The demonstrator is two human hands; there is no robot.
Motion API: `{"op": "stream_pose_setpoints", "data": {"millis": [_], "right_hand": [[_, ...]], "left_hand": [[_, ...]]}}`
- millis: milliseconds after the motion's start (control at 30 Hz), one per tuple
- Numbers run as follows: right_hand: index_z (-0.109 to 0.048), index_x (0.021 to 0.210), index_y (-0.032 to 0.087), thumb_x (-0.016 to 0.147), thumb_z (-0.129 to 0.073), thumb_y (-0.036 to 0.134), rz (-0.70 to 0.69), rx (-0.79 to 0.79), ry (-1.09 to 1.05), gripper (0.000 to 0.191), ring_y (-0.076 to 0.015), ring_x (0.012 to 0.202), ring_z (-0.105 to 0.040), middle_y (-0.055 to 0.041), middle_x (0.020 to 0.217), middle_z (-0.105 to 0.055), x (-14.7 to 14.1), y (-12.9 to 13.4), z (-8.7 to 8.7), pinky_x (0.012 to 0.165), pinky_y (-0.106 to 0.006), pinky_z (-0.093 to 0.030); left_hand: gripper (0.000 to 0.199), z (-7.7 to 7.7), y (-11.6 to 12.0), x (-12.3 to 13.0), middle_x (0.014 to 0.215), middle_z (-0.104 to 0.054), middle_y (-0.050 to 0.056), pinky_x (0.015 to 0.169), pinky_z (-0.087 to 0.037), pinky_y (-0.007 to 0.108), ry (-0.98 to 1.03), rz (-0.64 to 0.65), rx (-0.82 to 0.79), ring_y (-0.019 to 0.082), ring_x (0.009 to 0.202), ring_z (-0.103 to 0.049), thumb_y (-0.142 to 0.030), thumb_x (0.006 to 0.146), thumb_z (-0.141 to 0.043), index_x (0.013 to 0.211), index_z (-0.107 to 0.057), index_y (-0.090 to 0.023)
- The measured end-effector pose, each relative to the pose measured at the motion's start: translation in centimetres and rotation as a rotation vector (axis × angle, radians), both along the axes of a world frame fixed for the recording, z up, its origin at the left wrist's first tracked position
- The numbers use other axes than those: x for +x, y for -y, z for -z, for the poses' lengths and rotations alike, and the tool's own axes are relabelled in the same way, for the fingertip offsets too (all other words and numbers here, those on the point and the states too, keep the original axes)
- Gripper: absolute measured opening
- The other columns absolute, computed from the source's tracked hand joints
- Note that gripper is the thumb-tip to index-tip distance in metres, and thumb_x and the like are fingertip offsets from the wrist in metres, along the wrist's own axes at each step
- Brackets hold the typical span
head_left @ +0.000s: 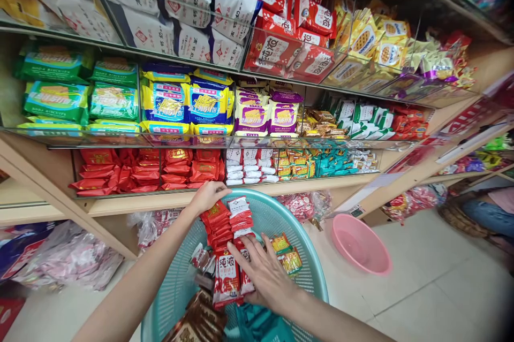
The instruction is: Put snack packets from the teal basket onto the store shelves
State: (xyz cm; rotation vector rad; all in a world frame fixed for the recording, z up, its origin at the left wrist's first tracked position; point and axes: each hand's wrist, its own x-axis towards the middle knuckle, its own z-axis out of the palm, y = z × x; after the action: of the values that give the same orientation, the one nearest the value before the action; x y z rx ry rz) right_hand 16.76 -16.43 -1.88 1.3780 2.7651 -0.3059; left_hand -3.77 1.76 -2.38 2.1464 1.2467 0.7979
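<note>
R hand [269, 272] is resting palm-down, fingers spread apart, on the red-and-white milk-biscuit pkts [228, 278] in the teal plastic basket [317, 278]; it's not visibly clamping any. L hand [209, 197] is curling, fingers tog., by the basket's far rim, just below the shelf's gold-marked red pkts [176, 162]; can't tell if it's gripping anything. Step in hand is prob. arranging pkts in rows. To do it well, R hand should be pressing lightly w/ flat fingers, since biscuits are likely crumbly, and squaring edges w/o pinching wrapper seams; L hand should be steadying the far end so the red stack [217, 221] isn't toppling. Position: milk-biscuit pkts are lying under & just left of R fingers, one partly hidden; the red stack is sitting beyond them, just below L hand. Yellow-green pkts [291, 261] are lying right of R fingers.
</note>
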Motion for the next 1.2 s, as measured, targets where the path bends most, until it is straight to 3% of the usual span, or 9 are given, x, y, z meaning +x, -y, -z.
{"op": "stream_pose_setpoints", "data": {"millis": [100,300,500,700,867,1000,1100,1200], "right_hand": [[0.008,0.144,0.028,0.054,-0.082,0.034,0.026,0.017,-0.003,0.128,-0.0353,0.135,-0.022,-0.0182,0.148,-0.024,0.0,0.2,0.2,0.109,-0.060,-0.009],[0.006,0.145,0.028,0.052,-0.078,0.058,-0.016,0.048,-0.068,0.129,-0.0361,0.138,-0.008,-0.0179,0.152,-0.009,-0.5,0.5,0.5,0.107,-0.064,-0.001],[0.007,0.145,0.026,0.061,-0.074,0.055,-0.114,0.085,-0.104,0.120,-0.0341,0.139,-0.005,-0.0196,0.150,-0.016,-2.8,0.4,0.5,0.107,-0.064,0.000],[0.007,0.145,0.025,0.064,-0.074,0.049,-0.114,0.073,-0.121,0.117,-0.0360,0.136,-0.018,-0.0203,0.145,-0.031,-3.6,0.2,0.8,0.106,-0.065,-0.006],[0.006,0.145,0.027,0.064,-0.069,0.058,-0.100,0.015,-0.166,0.115,-0.0362,0.137,-0.016,-0.0189,0.148,-0.025,-2.8,0.3,-0.1,0.105,-0.067,-0.005],[0.003,0.145,0.029,0.076,-0.053,0.062,0.096,0.021,-0.290,0.095,-0.0325,0.138,-0.013,-0.0100,0.152,-0.018,-0.3,0.7,-2.5,0.108,-0.064,-0.004],[-0.005,0.146,0.027,0.084,-0.046,0.055,0.436,0.114,-0.483,0.079,-0.0300,0.137,-0.020,-0.0086,0.150,-0.025,2.8,1.5,-3.8,0.110,-0.058,-0.016],[-0.015,0.144,0.024,0.084,-0.047,0.051,0.817,0.257,-0.809,0.073,-0.0282,0.133,-0.031,-0.0102,0.145,-0.034,6.5,2.9,-3.4,0.105,-0.050,-0.032]], "left_hand": [[0.035,0.0,0.0,0.0,0.073,-0.070,0.002,0.063,-0.040,0.022,-0.003,-0.004,0.001,0.015,0.066,-0.060,-0.046,0.083,-0.048,0.077,-0.067,-0.017],[0.037,-0.3,0.1,0.1,0.076,-0.071,0.003,0.064,-0.041,0.023,0.019,0.006,-0.018,0.016,0.068,-0.061,-0.047,0.083,-0.048,0.078,-0.068,-0.017],[0.036,-0.1,-0.1,0.1,0.076,-0.071,0.003,0.064,-0.042,0.023,0.028,0.003,-0.024,0.017,0.069,-0.062,-0.047,0.083,-0.047,0.077,-0.067,-0.017],[0.037,0.0,-0.1,-0.1,0.077,-0.071,0.003,0.065,-0.042,0.023,0.017,0.004,-0.011,0.017,0.069,-0.062,-0.048,0.082,-0.048,0.078,-0.068,-0.017],[0.036,-0.3,0.1,-0.1,0.075,-0.071,0.003,0.063,-0.041,0.023,0.032,0.007,-0.021,0.016,0.068,-0.062,-0.046,0.083,-0.047,0.077,-0.068,-0.017],[0.036,-0.4,0.2,-0.1,0.076,-0.071,0.004,0.064,-0.042,0.024,0.051,0.014,-0.040,0.017,0.069,-0.062,-0.045,0.082,-0.047,0.078,-0.067,-0.016],[0.036,-0.4,0.2,-0.2,0.075,-0.071,0.004,0.063,-0.042,0.025,0.063,0.013,-0.069,0.018,0.068,-0.062,-0.046,0.081,-0.048,0.079,-0.067,-0.016],[0.038,-0.4,0.2,-0.1,0.074,-0.071,0.004,0.063,-0.043,0.025,0.074,0.005,-0.088,0.018,0.067,-0.061,-0.048,0.080,-0.049,0.079,-0.067,-0.016]]}}
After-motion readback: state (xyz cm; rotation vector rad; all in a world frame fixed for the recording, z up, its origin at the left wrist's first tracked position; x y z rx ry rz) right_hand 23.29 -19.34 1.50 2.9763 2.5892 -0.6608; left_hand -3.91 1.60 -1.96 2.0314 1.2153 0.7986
